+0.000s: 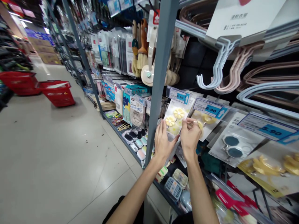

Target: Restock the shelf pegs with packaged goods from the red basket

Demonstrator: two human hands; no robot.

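Note:
A blister pack of yellow flower-shaped hooks [174, 117] hangs on the rack under a 6.90 price tag [179, 95]. My left hand [162, 141] lies against its lower left edge, fingers stretched upward and thumb spread out to the right below. At the pack's right edge, my right hand [191, 134] is closed in a pinch, with a ring on one finger. Part of a neighbouring pack with yellow hooks [206, 119] shows just behind and right of that hand. The fingertips' exact grip is partly hidden.
A grey upright post [161, 77] stands just left of my hands. Clothes hangers [223, 62] jut out above right. Packs with dark octagonal hooks [233, 146] hang to the right. Soap boxes [174, 188] sit on the bottom shelf. Red baskets [57, 96] stand on the aisle floor.

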